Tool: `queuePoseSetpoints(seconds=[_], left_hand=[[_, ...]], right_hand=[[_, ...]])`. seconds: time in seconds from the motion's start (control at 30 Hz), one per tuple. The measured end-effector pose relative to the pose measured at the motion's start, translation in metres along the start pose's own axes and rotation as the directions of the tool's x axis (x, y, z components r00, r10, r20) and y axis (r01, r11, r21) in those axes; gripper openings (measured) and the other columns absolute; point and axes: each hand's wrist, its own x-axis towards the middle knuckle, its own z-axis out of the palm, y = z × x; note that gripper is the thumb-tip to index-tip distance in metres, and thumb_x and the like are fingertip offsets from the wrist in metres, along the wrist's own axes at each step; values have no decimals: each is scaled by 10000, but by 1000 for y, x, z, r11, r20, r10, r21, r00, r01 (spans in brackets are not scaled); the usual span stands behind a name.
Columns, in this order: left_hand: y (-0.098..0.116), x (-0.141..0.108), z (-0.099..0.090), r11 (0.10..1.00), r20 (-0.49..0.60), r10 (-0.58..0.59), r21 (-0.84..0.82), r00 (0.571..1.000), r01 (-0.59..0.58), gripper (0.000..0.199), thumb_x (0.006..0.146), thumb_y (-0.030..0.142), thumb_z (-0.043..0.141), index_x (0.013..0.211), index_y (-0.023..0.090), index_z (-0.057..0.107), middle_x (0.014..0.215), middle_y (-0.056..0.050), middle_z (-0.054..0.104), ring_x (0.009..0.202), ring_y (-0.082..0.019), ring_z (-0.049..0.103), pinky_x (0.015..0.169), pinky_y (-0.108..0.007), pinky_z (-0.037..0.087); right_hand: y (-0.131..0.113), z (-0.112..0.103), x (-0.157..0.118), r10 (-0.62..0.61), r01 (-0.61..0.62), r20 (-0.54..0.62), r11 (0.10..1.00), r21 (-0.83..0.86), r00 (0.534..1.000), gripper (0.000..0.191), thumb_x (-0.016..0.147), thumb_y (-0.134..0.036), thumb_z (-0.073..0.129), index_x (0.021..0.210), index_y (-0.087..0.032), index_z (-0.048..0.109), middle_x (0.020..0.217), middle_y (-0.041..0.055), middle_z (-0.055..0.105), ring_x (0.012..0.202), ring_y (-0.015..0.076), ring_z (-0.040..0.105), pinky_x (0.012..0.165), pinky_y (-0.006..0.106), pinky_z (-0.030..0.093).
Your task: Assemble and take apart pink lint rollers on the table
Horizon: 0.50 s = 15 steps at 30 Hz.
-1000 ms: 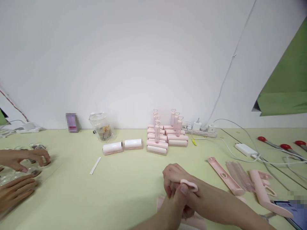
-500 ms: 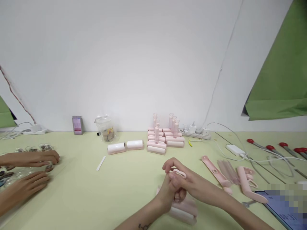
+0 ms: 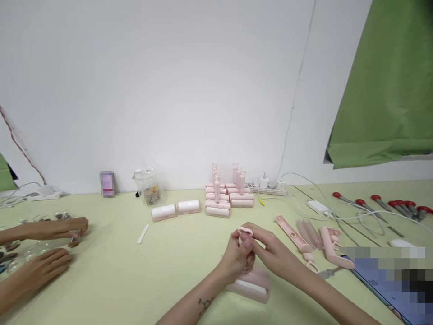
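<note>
A pink lint roller (image 3: pixel 252 285) lies in front of me with its white sheet roll at the bottom and its handle pointing up. My left hand (image 3: pixel 234 259) is wrapped around the handle, hiding most of it. At the top, my right hand (image 3: pixel 260 240) pinches the pink loop end cap (image 3: pixel 245 231) with thumb and fingers. Both hands touch each other there. Right of my hands are a curved pink cover piece (image 3: pixel 293 234), clear pinkish tubes (image 3: pixel 309 234) and another pink handle-like part (image 3: pixel 329 247).
Several pink lint rollers (image 3: pixel 218 208) stand by the wall near a power strip (image 3: pixel 270 189). Two white rolls (image 3: pixel 164 212) and a plastic bag (image 3: pixel 149 187) are left of them. Red-handled tools (image 3: pixel 360 202), cables and a phone (image 3: pixel 382 284) lie right. Another person's hands (image 3: pixel 50 262) work at left.
The view has swung slightly right. My right-hand fingers have come down from an arch over the top and now close around the loop. My left hand keeps its hold on the handle.
</note>
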Motion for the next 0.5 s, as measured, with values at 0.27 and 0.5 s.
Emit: queuePoseSetpoints(seconds=[0.27,0.5], left_hand=[[13,0,-20,984,144,10,175,990,-35,686,651,766,306,637,130,562,510,-20,532,462,-122,502,495,-252,417],[115,-59,-2,398,8,405,899,914,-184,313,773,331,513,1082,283,489,1048,-44,564,1025,-218,473,901,-387,336]], right_hand=[[42,26,-37,290,-238,100,905,-352,952,353,662,-376,615,971,-219,550,935,52,591,884,248,530,750,334,421],[92,-13,9,192,-185,-65,707,-683,979,218,749,-357,523,919,-246,603,924,61,604,889,249,521,736,335,407]])
